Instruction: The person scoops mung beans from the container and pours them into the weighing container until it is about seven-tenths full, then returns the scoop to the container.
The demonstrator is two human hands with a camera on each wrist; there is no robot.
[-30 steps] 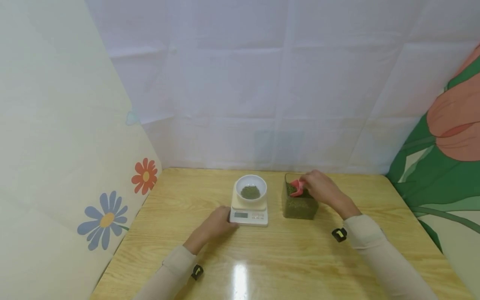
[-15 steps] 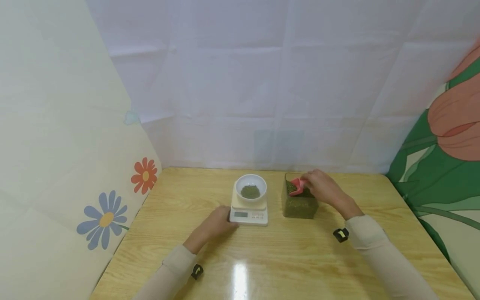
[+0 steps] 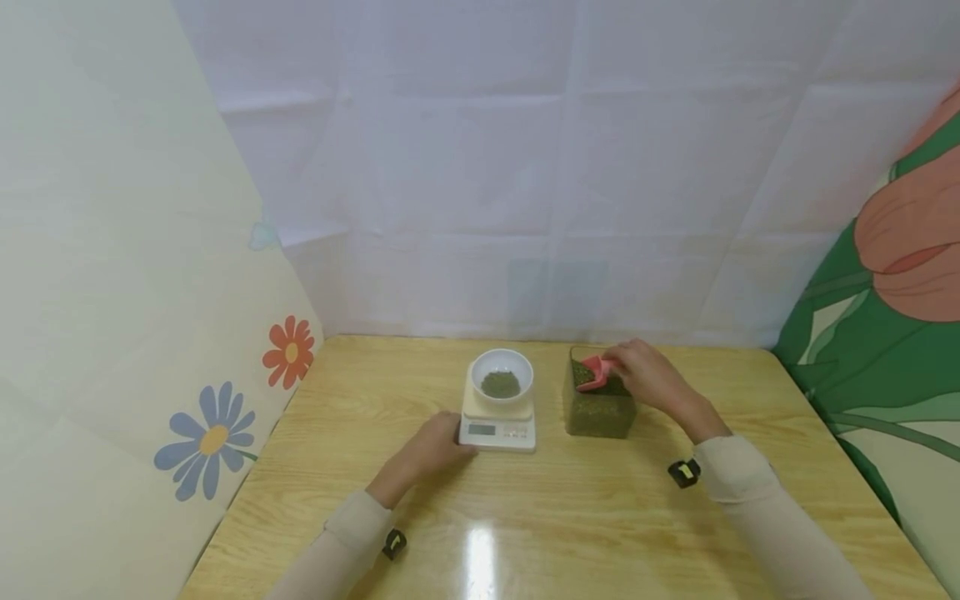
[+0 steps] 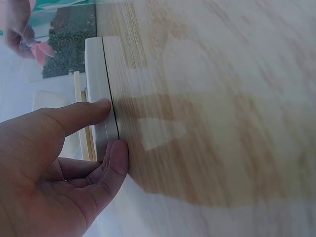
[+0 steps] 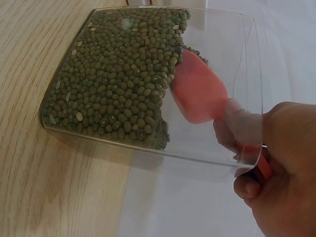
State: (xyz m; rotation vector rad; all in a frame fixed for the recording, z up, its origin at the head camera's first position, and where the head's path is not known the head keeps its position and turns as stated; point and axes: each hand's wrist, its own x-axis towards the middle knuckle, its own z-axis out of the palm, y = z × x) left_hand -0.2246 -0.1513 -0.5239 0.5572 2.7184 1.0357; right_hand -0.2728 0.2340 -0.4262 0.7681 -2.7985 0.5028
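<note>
Table, beneath everything. Scale, gripped at its near left corner by my left hand. Clear box, just right; my right hand at its mouth, clamped on the scoop's handle. White bowl, on the scale. Pink scoop, touching green beans in the box. I judge the step as scooping; next calls for a level lift.

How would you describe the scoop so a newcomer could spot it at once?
On the wooden table, right of the white scale, stands a clear container of green beans. The scoop reaches into it, held by the right hand. Its pinkish-red colour sets it apart from the green beans and the white bowl.
</note>
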